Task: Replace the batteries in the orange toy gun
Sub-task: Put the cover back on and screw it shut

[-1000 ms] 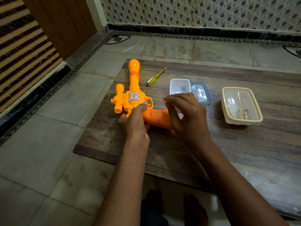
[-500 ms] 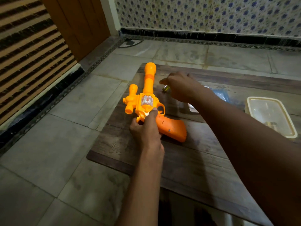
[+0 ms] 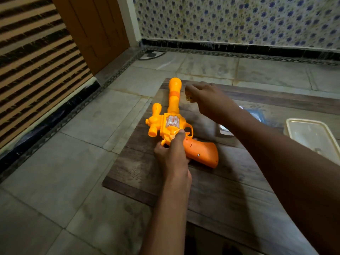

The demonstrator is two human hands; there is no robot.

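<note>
— Where is the toy gun (image 3: 173, 124)?
— Flat on the left end of a low wooden table (image 3: 220, 190), barrel pointing away from the person, darker orange grip nearest.

— And the hands?
— The left hand (image 3: 173, 155) grips the gun where body meets grip, thumb on top. The right hand (image 3: 206, 96) hangs just right of the barrel, fingers curled over a small yellow object (image 3: 188, 98), mostly hidden; whether it holds it cannot be told.

— Anything else?
— A cream container (image 3: 311, 137) at the table's right edge.
</note>
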